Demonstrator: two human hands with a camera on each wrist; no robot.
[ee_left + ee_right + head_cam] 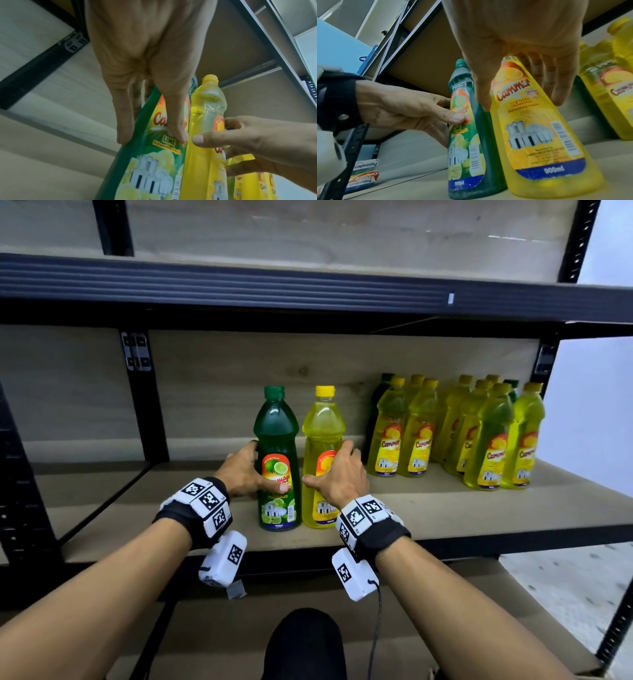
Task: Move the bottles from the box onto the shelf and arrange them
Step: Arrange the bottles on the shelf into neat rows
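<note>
Two bottles stand upright and side by side near the front of the middle shelf (445, 508). The green lime bottle (277, 433) (154, 169) (464, 148) has my left hand (260, 470) (152, 139) around it, thumb on the label and fingers behind its left side. My right hand (329, 467) (522, 102) grips the yellow lemon bottle (323, 422) (204, 108) (539, 142), with the thumb between the two bottles and the fingers on its right side. The box is not in view.
Several yellow bottles and a couple of green ones (462, 433) stand grouped at the shelf's right end. A black upright post (144, 395) rises at the back left. The upper shelf beam (308, 289) hangs overhead. Toothpaste boxes (363, 174) lie on a neighbouring shelf to the left.
</note>
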